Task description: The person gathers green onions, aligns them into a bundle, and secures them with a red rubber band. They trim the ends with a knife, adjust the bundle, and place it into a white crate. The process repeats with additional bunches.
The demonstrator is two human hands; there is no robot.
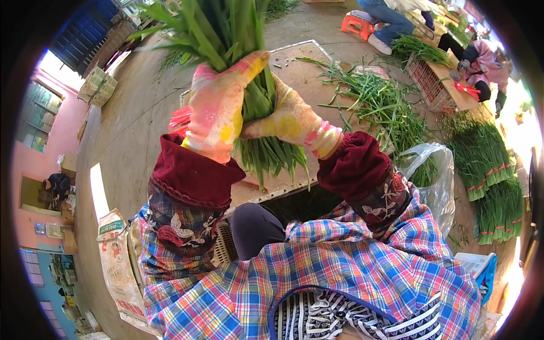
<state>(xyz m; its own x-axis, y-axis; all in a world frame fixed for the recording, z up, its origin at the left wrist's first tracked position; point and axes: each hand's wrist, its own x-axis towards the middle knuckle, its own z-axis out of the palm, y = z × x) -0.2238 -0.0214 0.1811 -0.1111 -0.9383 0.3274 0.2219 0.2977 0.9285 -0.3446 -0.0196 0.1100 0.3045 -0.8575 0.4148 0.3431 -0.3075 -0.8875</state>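
A thick bunch of long, flat green leaves, chive-like (272,159), is held upright between my two gloved hands. My left hand (219,104), in a pink, white and yellow knit glove, wraps the bunch from the left, thumb laid across it. Lower on the right side, my right hand (293,114), in a matching glove, grips the same bunch. The bunch's top runs out of the picture and is slightly blurred. Below it is a brown board with a pale studded edge (304,63). Red strips (180,118) show partly behind my left wrist.
Loose greens (386,106) lie heaped on the board's right side. A clear plastic bag (444,182) hangs beside my right sleeve. Red-banded bunches (484,153) are stacked farther right. People sit near a red crate (429,89) and an orange stool (357,26). A printed sack (121,267) stands left.
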